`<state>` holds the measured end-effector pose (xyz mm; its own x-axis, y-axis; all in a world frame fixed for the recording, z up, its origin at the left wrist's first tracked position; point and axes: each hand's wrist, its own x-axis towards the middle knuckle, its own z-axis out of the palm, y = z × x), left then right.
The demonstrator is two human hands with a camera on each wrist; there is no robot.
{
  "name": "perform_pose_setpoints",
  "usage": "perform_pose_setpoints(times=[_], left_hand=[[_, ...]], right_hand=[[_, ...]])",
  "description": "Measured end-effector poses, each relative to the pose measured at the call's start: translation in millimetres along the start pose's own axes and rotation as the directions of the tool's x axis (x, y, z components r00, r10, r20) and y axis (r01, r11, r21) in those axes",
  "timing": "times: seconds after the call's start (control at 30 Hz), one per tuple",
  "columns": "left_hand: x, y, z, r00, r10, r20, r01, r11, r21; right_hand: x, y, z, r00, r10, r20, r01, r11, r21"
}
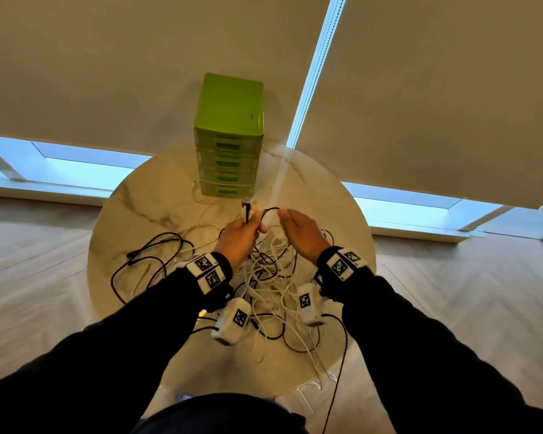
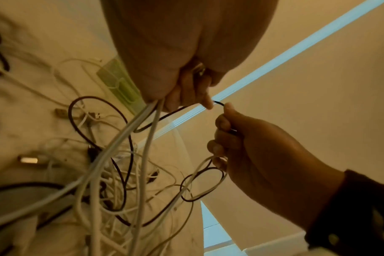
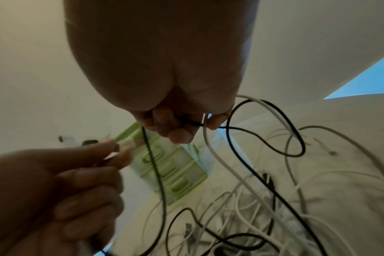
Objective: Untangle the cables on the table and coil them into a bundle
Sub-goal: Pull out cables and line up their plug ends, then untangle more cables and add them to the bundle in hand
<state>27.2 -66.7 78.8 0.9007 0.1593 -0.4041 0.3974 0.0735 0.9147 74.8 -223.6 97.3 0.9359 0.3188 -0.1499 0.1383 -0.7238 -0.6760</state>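
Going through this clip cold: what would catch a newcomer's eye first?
First, the tangle of black and white cables sprawled over the round marble table, some trailing off its near edge. Above it, both hands are raised: the left hand grips cable ends, and the right hand pinches a black cable strung between them. Behind stands a bright green drawer unit.

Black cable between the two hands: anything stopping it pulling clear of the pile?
Yes. The black cable held by the left hand and right hand runs down into the tangle, where white cables cross it. The green drawer unit stands clear behind.
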Motion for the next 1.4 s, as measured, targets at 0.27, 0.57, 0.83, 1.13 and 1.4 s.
perform_pose_setpoints(times=[0.27,0.57,0.83,1.13,1.4], left_hand=[[7.0,22.0,2.4,0.994,-0.085,0.063,0.100,0.947,-0.305],[19.3,56.1,-4.2,0.998,0.055,0.001,-0.043,0.788,-0.614],[26.9,84.3,-34.3,0.974,0.195,-0.115,-0.226,0.826,-0.517],[3.9,40.7,-10.1,0.987,0.143,0.076,-0.152,0.980,0.129],[-0.5,46.3,-17.1,0.991,0.119,0.066,-0.129,0.976,0.177]], right_hand=[[-13.1,-11.3,23.8,0.948,-0.172,0.267,0.157,0.985,0.076],[-36.9,15.9,23.9,0.943,-0.175,0.284,0.157,0.984,0.087],[-22.7,72.0,8.1,0.980,-0.014,0.196,0.019,1.000,-0.025],[36.1,-10.7,-29.5,0.960,0.017,0.281,0.018,0.993,-0.121],[46.3,-41.3,-22.0,0.932,-0.042,0.361,0.124,0.970,-0.208]])
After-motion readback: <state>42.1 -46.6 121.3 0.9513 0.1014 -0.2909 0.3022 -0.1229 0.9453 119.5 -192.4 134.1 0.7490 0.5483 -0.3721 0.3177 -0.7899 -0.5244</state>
